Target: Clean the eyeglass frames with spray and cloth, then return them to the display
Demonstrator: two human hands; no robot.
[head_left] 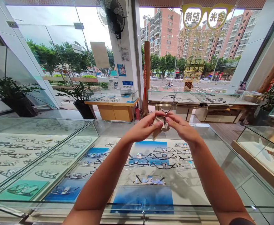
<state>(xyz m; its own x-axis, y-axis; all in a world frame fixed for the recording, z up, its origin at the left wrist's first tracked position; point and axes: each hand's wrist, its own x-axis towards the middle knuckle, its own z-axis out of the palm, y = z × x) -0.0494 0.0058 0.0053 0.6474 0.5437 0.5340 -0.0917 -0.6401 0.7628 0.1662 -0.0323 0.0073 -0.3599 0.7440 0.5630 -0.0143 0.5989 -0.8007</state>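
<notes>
Both my arms reach out over a glass display counter, and my hands meet close together above its far side. A pair of thin dark-rimmed eyeglasses (167,104) stands tilted up from between my fingertips, with one lens showing above them. A crumpled light beige cloth (157,130) hangs under the fingers. My left hand (148,126) is closed, its thumb pressing the cloth. With thumb and fingers pinched, my right hand (179,125) grips the eyeglasses, and part of the cloth lies against it. The lower part of the eyeglasses is hidden by the fingers and cloth.
Beneath my arms, the glass display counter (221,175) holds rows of eyeglasses (149,179) and blue cards (141,198). Another glass case (263,150) stands at right. Farther off are wooden display cabinets (118,111), potted plants (80,100), a wooden post (147,72) and a wall fan (111,15).
</notes>
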